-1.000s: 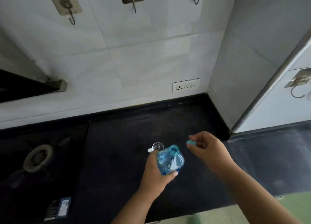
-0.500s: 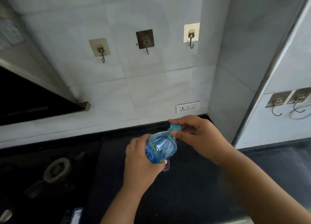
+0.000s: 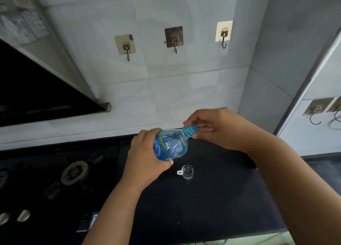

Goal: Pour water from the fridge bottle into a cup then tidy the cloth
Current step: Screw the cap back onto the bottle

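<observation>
My left hand (image 3: 145, 156) grips the body of a clear blue water bottle (image 3: 170, 146), held tilted above the black counter with its neck pointing up and right. The bottle's blue cap (image 3: 190, 129) sits on the neck, and the fingers of my right hand (image 3: 214, 127) pinch it. A small clear cup (image 3: 186, 172) with a side handle stands on the counter just below and right of the bottle. No cloth is in view.
The black counter (image 3: 212, 208) runs from the gas hob (image 3: 73, 173) on the left to the corner wall on the right. Three wall hooks (image 3: 174, 40) hang above. A dark range hood (image 3: 36, 93) juts out at upper left. More hooks (image 3: 316, 112) sit at the right.
The cap was off in my right hand a second ago; it now sits on the bottle's neck under my fingers. The bottle rose, uncovering the cup, and my view tilted upward.
</observation>
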